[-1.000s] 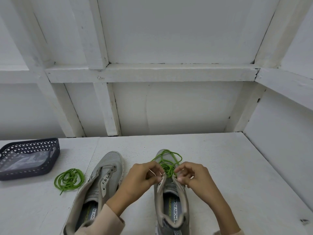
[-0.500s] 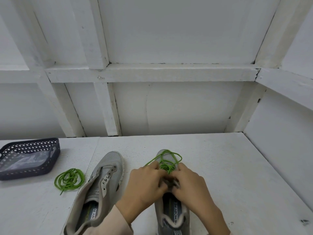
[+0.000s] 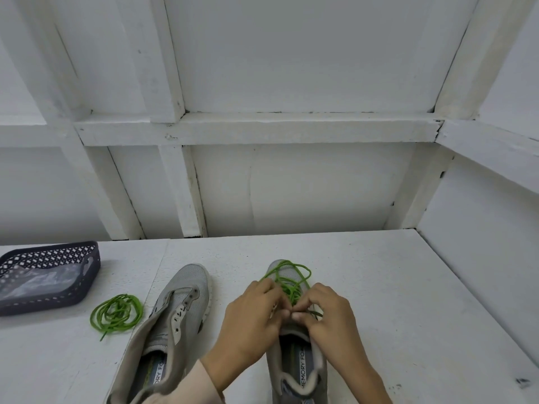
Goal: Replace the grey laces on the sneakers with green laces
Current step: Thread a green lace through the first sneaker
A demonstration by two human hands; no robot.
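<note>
Green-laced sneaker [image 3: 302, 365] lengthwise, toe to the far wall [image 3: 291, 185], heel near.

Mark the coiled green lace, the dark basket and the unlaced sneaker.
coiled green lace [image 3: 116, 312]: head view, middle of the coil.
dark basket [image 3: 49, 298]: head view, front wall.
unlaced sneaker [image 3: 191, 279]: head view, toe mesh.

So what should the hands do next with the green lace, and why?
Probably draw the end of the green lace through the eyelet and pull it snug. The left hand and right hand meet fingertip to fingertip over the eyelets, the left gripping the sneaker, the right pinching the lace. Most of the lace lies loose on the toe, so little seems threaded.
</note>
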